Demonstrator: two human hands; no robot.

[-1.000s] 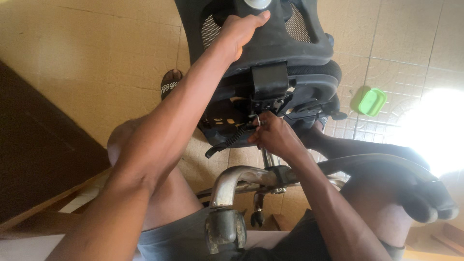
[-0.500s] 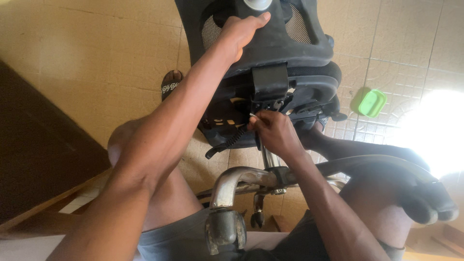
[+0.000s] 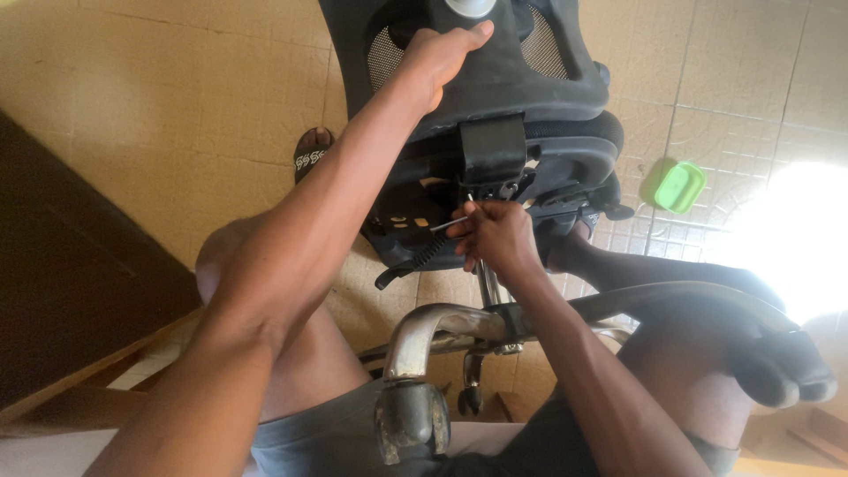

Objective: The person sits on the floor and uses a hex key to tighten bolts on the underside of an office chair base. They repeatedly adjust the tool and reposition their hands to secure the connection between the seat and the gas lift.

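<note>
An upturned black office chair (image 3: pixel 495 106) lies between the person's knees on the tiled floor (image 3: pixel 177 106). Left hand (image 3: pixel 439 55) presses flat, fingers together, on the backrest. Right hand (image 3: pixel 495 237) pinches a thin metal tool (image 3: pixel 448 224) under the seat. The chair looks heavy, rigid, best steadied by its frame

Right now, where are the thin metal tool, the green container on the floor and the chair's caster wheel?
thin metal tool (image 3: pixel 448 224), head view, middle of its bare shaft.
green container (image 3: pixel 678 186), head view, centre of its lid.
caster wheel (image 3: pixel 411 420), head view, front of the dark wheel.
</note>
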